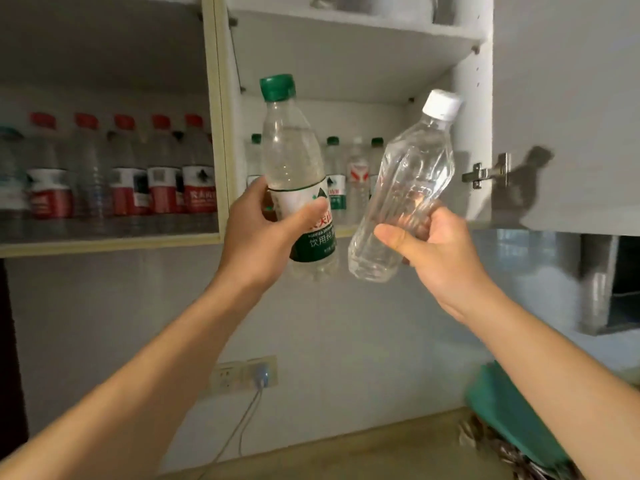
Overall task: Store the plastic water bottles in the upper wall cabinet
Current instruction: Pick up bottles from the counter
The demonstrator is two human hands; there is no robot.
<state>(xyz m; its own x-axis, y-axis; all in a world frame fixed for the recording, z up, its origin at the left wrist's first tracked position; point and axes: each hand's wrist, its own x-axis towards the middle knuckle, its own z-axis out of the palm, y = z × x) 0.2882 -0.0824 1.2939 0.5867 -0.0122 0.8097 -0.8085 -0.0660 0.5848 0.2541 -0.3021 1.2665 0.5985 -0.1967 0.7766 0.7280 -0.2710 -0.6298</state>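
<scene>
My left hand (258, 233) grips a clear bottle with a green cap and a green-and-white label (292, 161), held nearly upright in front of the open upper cabinet (346, 77). My right hand (440, 252) grips a label-free clear bottle with a white cap (403, 192), tilted to the right. Both bottles are raised at the level of the cabinet's lower shelf. Behind them on that shelf stand several bottles with green caps (334, 174) and one white-capped bottle with a red mark (357, 174).
Behind a glass door on the left stand several red-capped bottles (128, 174). The right cabinet door (568, 109) hangs open on its hinge (486, 173). Below are a wall socket with a plugged-in cable (259, 374), a countertop (346, 452) and a green bag (512, 414).
</scene>
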